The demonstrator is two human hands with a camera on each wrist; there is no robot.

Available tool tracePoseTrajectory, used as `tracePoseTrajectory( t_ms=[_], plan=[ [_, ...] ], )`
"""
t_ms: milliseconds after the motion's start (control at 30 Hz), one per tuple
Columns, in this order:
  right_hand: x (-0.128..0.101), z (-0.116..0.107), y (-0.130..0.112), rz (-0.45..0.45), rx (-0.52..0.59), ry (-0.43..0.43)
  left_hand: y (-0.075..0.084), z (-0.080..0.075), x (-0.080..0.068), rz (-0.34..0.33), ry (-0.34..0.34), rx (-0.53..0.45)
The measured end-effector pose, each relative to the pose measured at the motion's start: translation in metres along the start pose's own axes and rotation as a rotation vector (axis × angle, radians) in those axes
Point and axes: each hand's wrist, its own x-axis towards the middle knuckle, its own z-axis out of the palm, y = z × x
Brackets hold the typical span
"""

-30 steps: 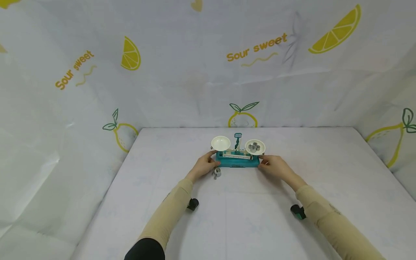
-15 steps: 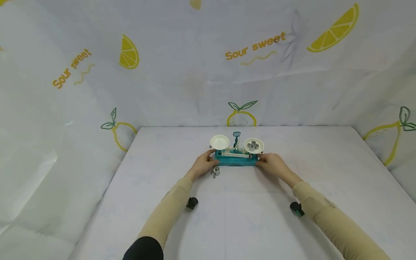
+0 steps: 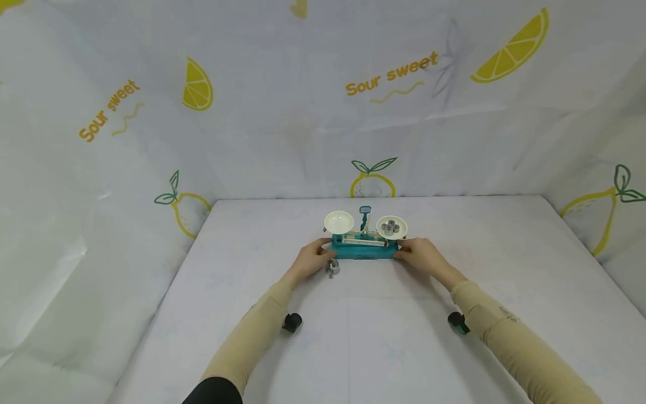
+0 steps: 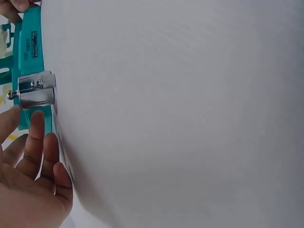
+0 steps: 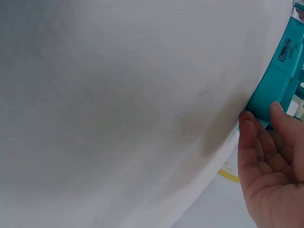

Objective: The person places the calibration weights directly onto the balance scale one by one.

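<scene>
Here the balance scale (image 3: 364, 244) lies crosswise between left hand (image 3: 314, 259) and right hand (image 3: 423, 255).

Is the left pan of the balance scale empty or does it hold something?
Empty: the left pan shows only its bare white inside in the head view, while the right pan holds several metal weights.

So the table (image 3: 383, 336) is covered in a plain white cloth. Sitting right on it, toward the far middle, is a teal balance scale (image 3: 364, 249). Just in front of the scale's left corner there's one small metal weight (image 3: 332, 268) standing on the cloth, close by the base. Nearer than the scale, well apart from it, two little black things (image 3: 291, 321) (image 3: 456, 322) seem to sit under the sleeves, one per side.
</scene>
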Motion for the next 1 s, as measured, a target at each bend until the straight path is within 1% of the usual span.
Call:
tracePoseTrajectory(
  t_ms=[100, 200, 367, 467, 700, 833, 1000],
  plan=[
    [0.001, -0.001, 0.001, 0.022, 0.017, -0.009, -0.004, -0.004, -0.005, 0.027, -0.001, -0.013],
    [0.001, -0.001, 0.003, 0.041, 0.046, -0.008, -0.005, -0.007, -0.009, 0.04, -0.011, -0.031],
    [-0.001, -0.003, 0.006, 0.058, 0.11, 0.001, -0.004, -0.009, -0.015, 0.037, -0.055, -0.045],
    [-0.001, -0.002, 0.009, 0.073, 0.134, 0.011, -0.005, -0.007, -0.015, 0.053, -0.079, -0.043],
    [-0.001, 0.0, 0.011, 0.134, 0.189, 0.009, -0.007, -0.003, -0.014, 0.11, -0.068, -0.002],
    [-0.001, 0.001, 0.011, 0.137, 0.204, 0.01, -0.006, -0.002, -0.014, 0.121, -0.069, 0.018],
    [-0.001, 0.001, 0.011, 0.126, 0.198, 0.017, -0.003, -0.001, -0.016, 0.117, -0.06, 0.05]
  ],
)
